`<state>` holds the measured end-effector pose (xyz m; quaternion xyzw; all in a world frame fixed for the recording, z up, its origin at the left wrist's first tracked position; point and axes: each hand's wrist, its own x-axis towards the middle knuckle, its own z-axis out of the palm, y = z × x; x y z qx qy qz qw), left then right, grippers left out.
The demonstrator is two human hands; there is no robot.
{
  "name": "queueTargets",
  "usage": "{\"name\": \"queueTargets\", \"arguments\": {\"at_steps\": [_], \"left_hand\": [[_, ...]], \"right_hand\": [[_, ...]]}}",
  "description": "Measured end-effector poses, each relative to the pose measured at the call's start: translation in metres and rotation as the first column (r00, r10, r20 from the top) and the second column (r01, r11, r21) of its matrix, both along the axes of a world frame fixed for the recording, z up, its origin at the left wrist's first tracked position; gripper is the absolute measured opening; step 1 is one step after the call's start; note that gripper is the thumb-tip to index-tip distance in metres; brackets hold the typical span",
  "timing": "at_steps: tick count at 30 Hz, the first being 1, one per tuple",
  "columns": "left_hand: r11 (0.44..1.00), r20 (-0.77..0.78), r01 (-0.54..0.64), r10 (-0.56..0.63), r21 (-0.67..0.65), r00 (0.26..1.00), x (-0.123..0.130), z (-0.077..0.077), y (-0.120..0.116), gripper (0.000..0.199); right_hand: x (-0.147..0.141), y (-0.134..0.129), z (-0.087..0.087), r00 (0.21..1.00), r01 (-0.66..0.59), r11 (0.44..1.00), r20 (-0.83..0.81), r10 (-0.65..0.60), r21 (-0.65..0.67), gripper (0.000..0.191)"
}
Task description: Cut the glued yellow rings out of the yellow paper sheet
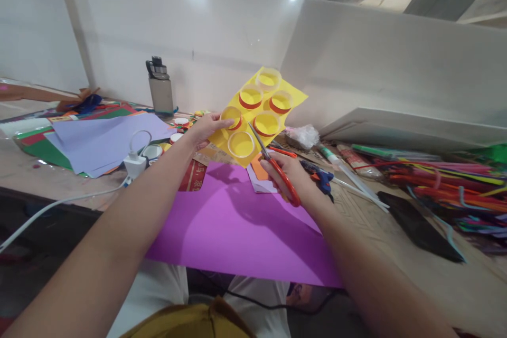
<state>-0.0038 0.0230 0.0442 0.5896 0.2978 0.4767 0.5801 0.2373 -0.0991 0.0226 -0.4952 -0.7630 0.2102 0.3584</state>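
Lilac paper lies piled at the left of the table near an upright bottle, seemingly out of the hands' way. A person's left hand pinches the edge of a yellow sheet bearing six shallow rings, held tilted above a purple sheet, apparently so the blades can reach between the rings. Red-handled scissors angle onto it from the right hand, whose fingers close around the grips, likely for leverage. Bundled coloured strips lie at far right.
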Motion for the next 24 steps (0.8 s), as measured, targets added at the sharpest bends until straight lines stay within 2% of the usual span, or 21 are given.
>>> {"name": "queueTargets", "arguments": {"at_steps": [6,15,19,24], "left_hand": [[0.998,-0.038,0.024,-0.027,-0.063,0.999,0.012,-0.003,-0.009,0.034],[0.993,-0.009,-0.009,0.008,-0.118,1.000,0.018,0.000,-0.015,0.037],[0.996,-0.038,0.028,-0.031,-0.083,0.999,0.013,0.000,-0.012,0.042],[0.997,0.000,0.074,-0.074,0.000,0.997,0.009,0.000,-0.011,0.041]], "right_hand": [[0.001,0.001,-0.001,0.998,-0.025,0.997,-0.059,0.021,-0.078,0.035],[-0.006,-0.008,0.007,0.987,0.048,0.980,-0.141,-0.076,-0.193,0.039],[-0.006,-0.009,0.007,0.986,0.073,0.975,-0.129,-0.102,-0.209,0.039],[-0.003,-0.004,0.002,0.996,0.049,0.988,-0.069,-0.060,-0.144,0.040]]}}
